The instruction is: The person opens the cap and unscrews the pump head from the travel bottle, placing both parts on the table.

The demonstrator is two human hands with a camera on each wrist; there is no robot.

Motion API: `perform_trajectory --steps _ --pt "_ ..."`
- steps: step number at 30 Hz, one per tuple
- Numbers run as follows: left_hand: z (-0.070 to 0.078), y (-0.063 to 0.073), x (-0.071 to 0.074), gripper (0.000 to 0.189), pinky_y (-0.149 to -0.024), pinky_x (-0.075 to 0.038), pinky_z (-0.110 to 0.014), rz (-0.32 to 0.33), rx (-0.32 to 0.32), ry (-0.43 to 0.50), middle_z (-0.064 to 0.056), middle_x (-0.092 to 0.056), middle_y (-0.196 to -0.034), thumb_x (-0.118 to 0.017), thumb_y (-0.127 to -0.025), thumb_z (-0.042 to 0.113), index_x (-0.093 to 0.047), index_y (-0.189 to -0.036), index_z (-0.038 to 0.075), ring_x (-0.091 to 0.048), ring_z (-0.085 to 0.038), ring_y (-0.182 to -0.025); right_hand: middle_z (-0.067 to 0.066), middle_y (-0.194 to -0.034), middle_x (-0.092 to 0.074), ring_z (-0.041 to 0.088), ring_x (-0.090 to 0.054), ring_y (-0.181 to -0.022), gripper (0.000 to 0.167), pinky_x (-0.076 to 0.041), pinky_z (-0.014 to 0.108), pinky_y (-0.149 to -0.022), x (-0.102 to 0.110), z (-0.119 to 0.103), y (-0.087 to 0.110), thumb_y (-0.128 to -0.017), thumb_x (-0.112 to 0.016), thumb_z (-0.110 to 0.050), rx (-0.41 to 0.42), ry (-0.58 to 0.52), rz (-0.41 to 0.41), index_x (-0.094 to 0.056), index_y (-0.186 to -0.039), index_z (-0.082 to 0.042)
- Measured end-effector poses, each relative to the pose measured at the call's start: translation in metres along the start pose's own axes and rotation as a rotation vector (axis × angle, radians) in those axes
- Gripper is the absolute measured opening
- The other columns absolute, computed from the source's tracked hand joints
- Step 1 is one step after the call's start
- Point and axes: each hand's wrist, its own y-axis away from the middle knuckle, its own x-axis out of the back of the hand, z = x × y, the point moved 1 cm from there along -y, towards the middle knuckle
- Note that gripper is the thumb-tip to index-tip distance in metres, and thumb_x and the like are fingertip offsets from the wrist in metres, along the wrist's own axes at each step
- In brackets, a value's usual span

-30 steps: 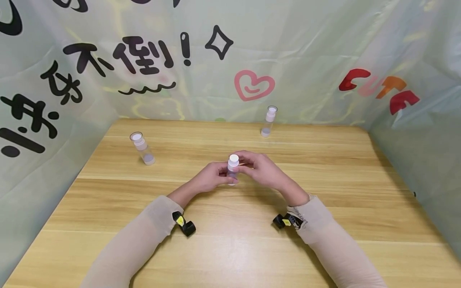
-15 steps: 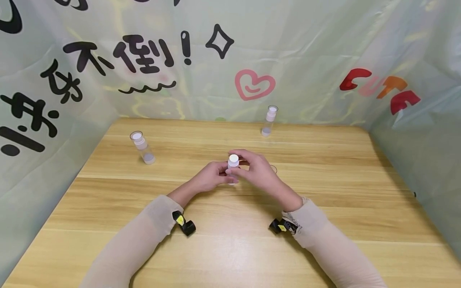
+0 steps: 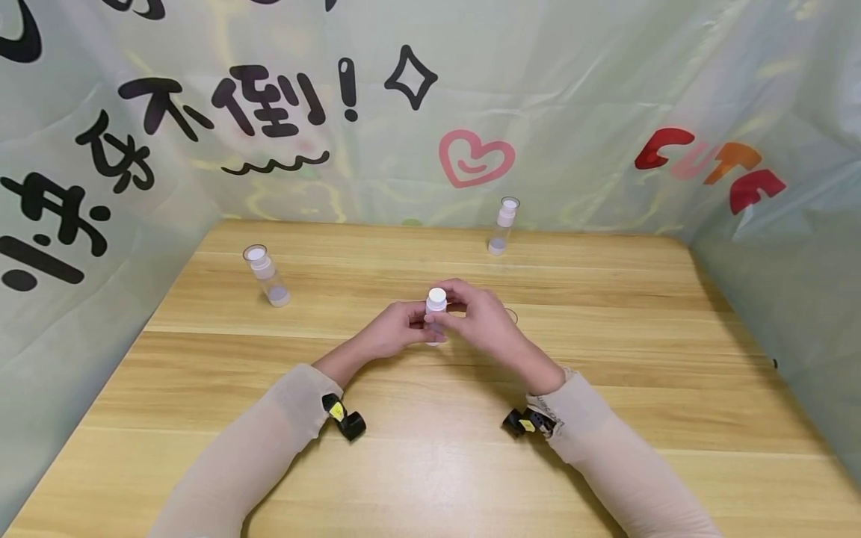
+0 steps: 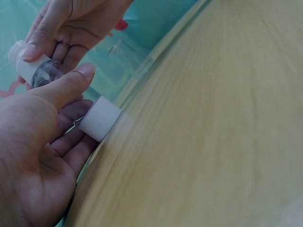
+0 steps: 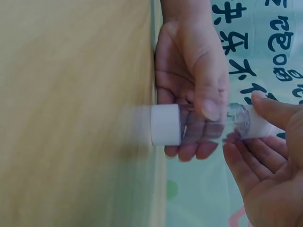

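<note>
A small clear bottle with a white base and a white pump top (image 3: 436,299) stands upright on the table between both hands. My left hand (image 3: 393,329) grips its clear body low down, thumb in front and fingers behind; the right wrist view shows the white base (image 5: 165,125) just below that grip. My right hand (image 3: 480,317) pinches the white collar (image 5: 258,124) between thumb and fingers. Behind the right hand a clear cap shows only its rim (image 3: 513,316) in the head view; the left wrist view shows more of this clear cap (image 4: 130,59) on the table.
Two similar capped bottles stand on the wooden table (image 3: 430,478): one bottle (image 3: 267,278) at the back left, another bottle (image 3: 501,227) near the back edge. A printed cloth (image 3: 572,97) hangs around the back and sides.
My right hand has shifted slightly left and its thumb has come onto the front of the bottle's collar. The clear cap's rim has come into sight behind it. The left hand stays put.
</note>
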Motion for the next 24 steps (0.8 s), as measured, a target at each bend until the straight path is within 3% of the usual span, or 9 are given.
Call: perform_trajectory --steps 7,15,24 --pt "0.006 0.002 0.000 0.021 -0.078 -0.054 -0.029 0.011 0.004 -0.032 0.000 -0.072 -0.091 -0.075 -0.088 0.016 -0.069 -0.105 0.005 -0.064 -0.013 -0.084 0.005 -0.111 -0.069 0.020 -0.066 -0.101 0.035 -0.053 0.033 -0.090 0.010 0.001 -0.002 -0.088 -0.075 -0.014 -0.015 -0.027 -0.071 -0.065 -0.120 -0.005" --pt "0.000 0.000 0.001 0.025 -0.081 -0.054 -0.030 0.009 0.001 -0.060 0.001 -0.072 -0.094 -0.074 -0.089 0.019 -0.069 -0.109 0.006 -0.065 -0.014 -0.087 0.007 -0.113 -0.069 0.020 -0.066 -0.103 0.033 -0.054 0.033 -0.089 0.018 0.002 -0.004 -0.089 -0.073 -0.010 -0.003 -0.074 -0.125 -0.066 -0.120 -0.004" --pt "-0.001 0.000 0.000 0.018 -0.077 -0.054 -0.028 0.013 0.017 -0.034 0.000 -0.071 -0.091 -0.075 -0.088 0.016 -0.068 -0.103 0.007 -0.065 -0.013 -0.083 0.010 -0.124 -0.064 0.026 -0.063 -0.109 0.054 -0.050 0.044 -0.096 0.015 -0.001 -0.002 -0.083 -0.079 -0.014 -0.012 -0.078 -0.108 -0.058 -0.132 -0.002"
